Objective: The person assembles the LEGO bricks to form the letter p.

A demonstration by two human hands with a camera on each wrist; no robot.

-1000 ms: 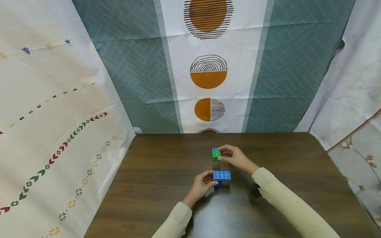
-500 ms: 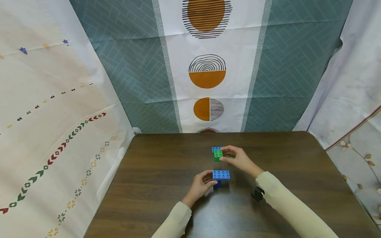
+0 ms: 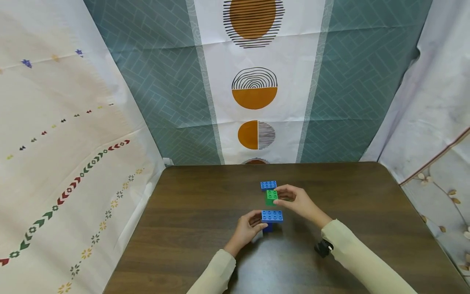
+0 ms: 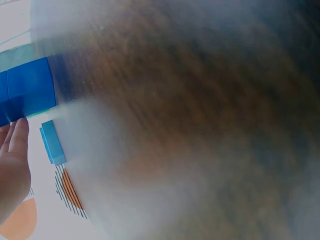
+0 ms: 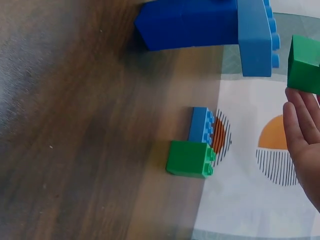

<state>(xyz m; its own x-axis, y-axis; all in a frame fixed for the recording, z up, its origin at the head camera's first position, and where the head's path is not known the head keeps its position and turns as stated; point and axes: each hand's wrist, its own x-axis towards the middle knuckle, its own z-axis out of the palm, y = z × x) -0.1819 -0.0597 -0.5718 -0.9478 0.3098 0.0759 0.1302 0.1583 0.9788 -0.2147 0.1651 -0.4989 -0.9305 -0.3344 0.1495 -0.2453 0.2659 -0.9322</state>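
My left hand (image 3: 247, 230) grips a small tower from its left side. The tower has a light blue eight-stud toy building brick (image 3: 272, 216) on top of narrower dark blue bricks (image 5: 190, 25); its foot stands at the tabletop. Between thumb and fingers my right hand (image 3: 299, 202) pinches a green four-stud brick (image 3: 271, 196), raised behind the tower with studs up. The right wrist view shows that green brick (image 5: 304, 65) apart from the tower's top, near its studded side.
Farther back on the brown wooden table (image 3: 198, 204) lies another light blue brick (image 3: 268, 185). A second green brick (image 5: 187, 158) stands close to it in the right wrist view; my right hand hides it in the head view. Patterned cloths (image 3: 253, 143) hang behind and beside the table.
My right hand has brought the green brick toward me and slightly right, uncovering the light blue brick at the back. The left hand and tower have stayed in place.
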